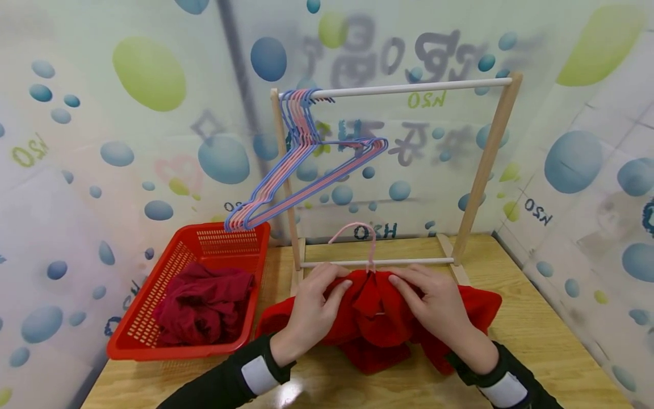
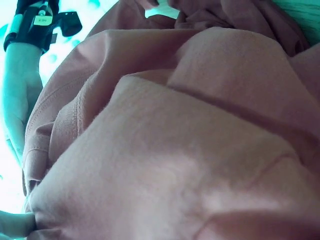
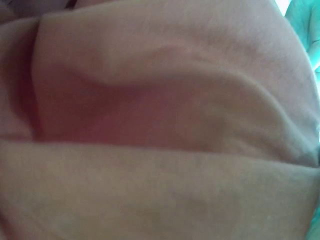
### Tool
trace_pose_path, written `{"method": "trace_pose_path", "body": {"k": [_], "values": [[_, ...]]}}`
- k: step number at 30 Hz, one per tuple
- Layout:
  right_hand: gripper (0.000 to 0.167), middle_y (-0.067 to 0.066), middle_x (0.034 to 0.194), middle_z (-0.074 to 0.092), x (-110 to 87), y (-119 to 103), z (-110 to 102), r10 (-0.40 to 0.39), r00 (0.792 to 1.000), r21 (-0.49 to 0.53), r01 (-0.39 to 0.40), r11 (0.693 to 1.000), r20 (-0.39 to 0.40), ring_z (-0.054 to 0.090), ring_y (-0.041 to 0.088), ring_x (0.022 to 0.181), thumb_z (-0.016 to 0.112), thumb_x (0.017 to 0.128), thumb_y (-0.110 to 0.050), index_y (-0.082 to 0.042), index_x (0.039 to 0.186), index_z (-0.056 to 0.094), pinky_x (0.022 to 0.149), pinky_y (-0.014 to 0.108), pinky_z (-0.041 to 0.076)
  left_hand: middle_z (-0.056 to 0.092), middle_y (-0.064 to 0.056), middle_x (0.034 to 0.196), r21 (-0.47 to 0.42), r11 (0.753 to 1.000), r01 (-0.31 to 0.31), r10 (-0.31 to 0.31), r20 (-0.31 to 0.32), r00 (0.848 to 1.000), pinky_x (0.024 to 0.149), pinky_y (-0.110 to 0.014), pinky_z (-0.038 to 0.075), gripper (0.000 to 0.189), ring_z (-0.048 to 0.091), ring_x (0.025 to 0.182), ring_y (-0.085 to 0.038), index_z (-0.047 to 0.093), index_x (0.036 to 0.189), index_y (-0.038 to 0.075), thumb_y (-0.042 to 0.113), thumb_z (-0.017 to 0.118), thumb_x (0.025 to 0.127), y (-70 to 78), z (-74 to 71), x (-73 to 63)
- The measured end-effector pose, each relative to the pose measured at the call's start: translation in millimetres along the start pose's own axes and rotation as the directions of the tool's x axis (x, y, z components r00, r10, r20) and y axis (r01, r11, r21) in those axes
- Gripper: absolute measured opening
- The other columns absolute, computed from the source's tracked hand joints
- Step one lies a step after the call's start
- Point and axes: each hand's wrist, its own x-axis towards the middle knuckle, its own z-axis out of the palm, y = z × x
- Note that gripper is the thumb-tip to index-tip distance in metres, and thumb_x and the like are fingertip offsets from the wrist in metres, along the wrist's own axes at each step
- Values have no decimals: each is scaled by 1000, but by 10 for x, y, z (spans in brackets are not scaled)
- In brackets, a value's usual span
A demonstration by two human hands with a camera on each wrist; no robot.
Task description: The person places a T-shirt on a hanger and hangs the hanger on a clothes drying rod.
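Observation:
A red garment [image 1: 380,318] with a collar is draped over a pink hanger [image 1: 372,245], whose hook sticks up out of the neck opening. My left hand [image 1: 317,304] pinches the cloth just left of the hook, thumb in front. On the other side of the hook, my right hand [image 1: 434,301] pinches the cloth in the same way. Most of the hanger's body is hidden under the fabric. In the left wrist view the garment's folded cloth [image 2: 150,150] fills the frame, and the right wrist view shows close, blurred cloth [image 3: 150,110].
Behind the garment stands a wooden rack [image 1: 485,165] with a white top rail [image 1: 409,89]. Several blue and pink hangers [image 1: 306,165] hang at its left end. A red plastic basket [image 1: 138,318] at the left holds dark red cloth [image 1: 204,307]. Patterned walls close off the table [image 1: 536,341].

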Motion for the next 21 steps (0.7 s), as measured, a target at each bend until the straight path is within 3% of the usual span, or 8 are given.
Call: {"method": "trace_pose_path", "body": {"k": [4, 8, 10, 13, 16, 18, 21], "values": [[24, 3, 88, 78, -13, 28, -10, -32, 999, -63, 32, 997, 5, 73, 16, 77, 84, 78, 2, -7, 100, 80, 69, 28, 59, 73, -7, 98, -15, 1000, -8, 8, 29, 1000, 86, -33, 58, 10, 68, 96, -20, 70, 105, 5, 0, 69, 96, 9, 7, 10], [25, 2, 86, 78, -31, 61, -33, -31, 999, -55, 30, 998, -13, 74, 17, 75, 85, 76, 2, -8, 98, 81, 69, 27, 59, 71, -4, 89, -13, 1000, -8, 10, 112, 994, 77, -27, 56, 5, 66, 82, -13, 70, 103, 5, 6, 67, 99, 5, -13, 50], [26, 1, 85, 79, -41, 76, -47, -25, 999, -44, 24, 999, -23, 74, 17, 75, 85, 75, 3, -9, 98, 82, 71, 24, 59, 61, 1, 74, -12, 1000, 27, -25, 190, 981, 67, -21, 48, 10, 55, 69, -7, 69, 95, 7, 11, 64, 103, 4, -37, 80], [27, 0, 86, 80, -58, 100, -68, -10, 999, -16, 9, 1000, -32, 75, 17, 77, 85, 74, 4, -10, 97, 83, 75, 19, 57, 44, 4, 64, 28, 996, 81, -86, 297, 951, 59, -20, 35, 23, 39, 61, -5, 65, 86, 9, 18, 59, 106, 9, -78, 118], [28, 1, 86, 80, -73, 128, -88, 7, 999, 12, -6, 1000, -47, 76, 18, 77, 85, 73, 7, -9, 96, 83, 78, 14, 55, 59, 3, 72, 99, 990, 105, -132, 329, 935, 67, -24, 46, 22, 54, 71, -9, 70, 95, 9, 24, 58, 107, 22, -113, 120], [28, 2, 86, 80, -82, 152, -99, 15, 998, 26, -14, 1000, -59, 77, 19, 77, 84, 73, 8, -8, 95, 83, 79, 11, 54, 71, -2, 90, 151, 983, 104, -147, 310, 939, 79, -32, 53, 19, 64, 89, -17, 72, 110, 9, 25, 63, 104, 38, -150, 99], [28, 5, 86, 81, -92, 191, -111, 22, 996, 31, -20, 999, -82, 77, 19, 78, 84, 71, 10, -7, 93, 83, 81, 9, 53, 72, -8, 114, 221, 969, 112, -168, 252, 953, 92, -43, 55, 34, 63, 112, -26, 68, 126, 6, 25, 73, 98, 65, -254, 46]]}}
